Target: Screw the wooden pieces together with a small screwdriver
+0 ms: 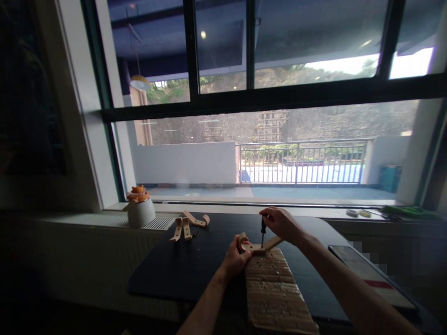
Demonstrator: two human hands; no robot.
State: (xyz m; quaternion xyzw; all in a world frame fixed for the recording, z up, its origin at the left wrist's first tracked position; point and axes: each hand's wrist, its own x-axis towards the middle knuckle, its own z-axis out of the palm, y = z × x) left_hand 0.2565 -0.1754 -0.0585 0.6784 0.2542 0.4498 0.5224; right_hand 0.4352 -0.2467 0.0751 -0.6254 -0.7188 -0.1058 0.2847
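The left hand (237, 256) curls closed around the hooked end of a wooden piece (258, 248) at a brown block's (275, 291) far end; the right hand (279, 222) tightly grips an upright screwdriver (263, 226). I count 3 similar wooden hooks (187, 229) on the dark table (160, 270).

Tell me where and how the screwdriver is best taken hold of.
The screwdriver is likely best gripped by its dark handle, from above: it stands nearly upright, handle on top, slim shaft pointing down to the wooden hook. The right hand grips it there; the left hand holds the hook's curved end.
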